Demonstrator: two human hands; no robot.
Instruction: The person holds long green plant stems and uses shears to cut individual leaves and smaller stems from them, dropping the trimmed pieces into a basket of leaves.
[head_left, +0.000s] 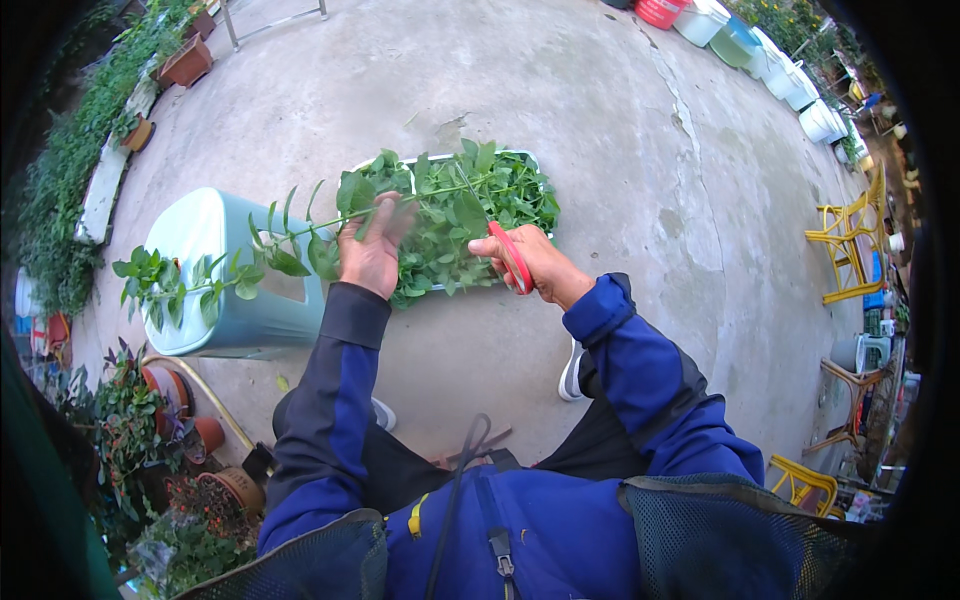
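Note:
My left hand (372, 246) holds a long leafy green stem (327, 223), which reaches from over a light-blue plastic stool (255, 225) on the left to above a tray of leafy cuttings (517, 187). Red-handled scissors (513, 259) are in my right hand (536, 262), just right of the stem. Their blades point up towards the stem and are partly lost among the leaves; whether they touch it I cannot tell. The white-rimmed tray stands on the concrete before me, its contents heaped up to the rim.
Potted plants (171, 397) and a hose (217, 397) lie at the lower left, planters (187, 60) at the upper left. Several buckets (701, 21) line the upper right edge. A yellow chair (847, 247) stands at the far right. My shoes are near the tray.

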